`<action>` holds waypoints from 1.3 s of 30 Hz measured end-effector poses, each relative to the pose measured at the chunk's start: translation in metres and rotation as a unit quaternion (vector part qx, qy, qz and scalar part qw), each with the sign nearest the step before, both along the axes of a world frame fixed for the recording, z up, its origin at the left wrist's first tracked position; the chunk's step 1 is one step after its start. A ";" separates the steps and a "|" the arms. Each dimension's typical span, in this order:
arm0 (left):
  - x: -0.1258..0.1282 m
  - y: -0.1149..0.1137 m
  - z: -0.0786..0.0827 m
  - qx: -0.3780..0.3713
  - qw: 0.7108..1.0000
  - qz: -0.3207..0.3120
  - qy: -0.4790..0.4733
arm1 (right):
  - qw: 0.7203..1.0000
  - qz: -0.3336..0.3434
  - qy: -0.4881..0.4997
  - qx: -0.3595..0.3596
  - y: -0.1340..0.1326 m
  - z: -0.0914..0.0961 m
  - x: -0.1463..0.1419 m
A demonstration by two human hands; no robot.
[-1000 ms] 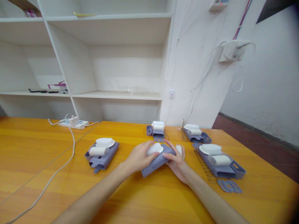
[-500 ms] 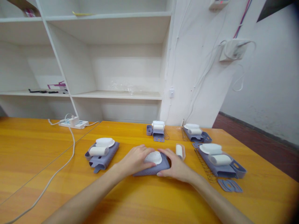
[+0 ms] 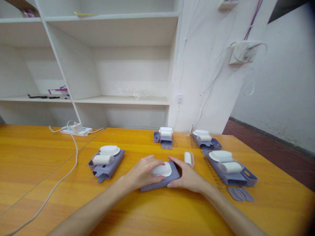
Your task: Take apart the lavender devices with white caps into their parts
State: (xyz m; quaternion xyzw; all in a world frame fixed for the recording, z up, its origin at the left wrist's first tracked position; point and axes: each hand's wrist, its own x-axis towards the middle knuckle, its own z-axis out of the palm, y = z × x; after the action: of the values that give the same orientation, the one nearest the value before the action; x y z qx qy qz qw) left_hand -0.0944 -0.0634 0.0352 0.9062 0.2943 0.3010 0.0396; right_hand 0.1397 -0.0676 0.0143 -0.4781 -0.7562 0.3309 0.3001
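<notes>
In front of me a grey-purple plastic casing (image 3: 158, 185) lies at a slight slant, with a white oval part (image 3: 164, 169), textured on top, against it. My left hand (image 3: 144, 170) has its thumb and fingers closed around the left side of that oval part. Around the casing's right end curls my right hand (image 3: 185, 174), fingers over the far side and thumb at the near edge. The underside of the casing is hidden. Just beyond my right hand lies a white roll (image 3: 188, 158) in a clear holder.
Similar grey-purple sets with white ovals and rolls sit at left (image 3: 106, 164), at the back (image 3: 166, 137) and at right (image 3: 227, 167). Flat grey-purple pieces (image 3: 240, 194) and a coiled wire (image 3: 216, 175) lie nearby. A power strip (image 3: 77, 130) trails a white cable (image 3: 74, 164) across the left.
The casing's near edge has swung down and toward me, showing more of its side. My left thumb has slid slightly lower on the white oval part. The view has shifted a little.
</notes>
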 end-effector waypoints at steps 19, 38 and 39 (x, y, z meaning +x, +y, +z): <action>-0.010 0.059 -0.008 -0.081 0.945 0.312 0.060 | 0.995 0.016 0.093 0.042 0.003 -0.023 0.011; 0.004 -0.043 0.002 -0.137 0.943 0.279 0.116 | 0.978 -0.097 0.176 0.057 0.006 -0.033 -0.006; 0.006 -0.042 0.001 -0.147 0.944 0.279 0.098 | 0.970 -0.110 0.209 0.047 0.004 -0.029 -0.009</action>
State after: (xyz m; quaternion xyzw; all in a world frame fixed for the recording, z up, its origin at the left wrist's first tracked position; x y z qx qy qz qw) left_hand -0.0884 -0.1051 0.0358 0.7967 0.5790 0.1634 0.0581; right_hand 0.1308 -0.0632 -0.0150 -0.4639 -0.6341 0.3523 0.5085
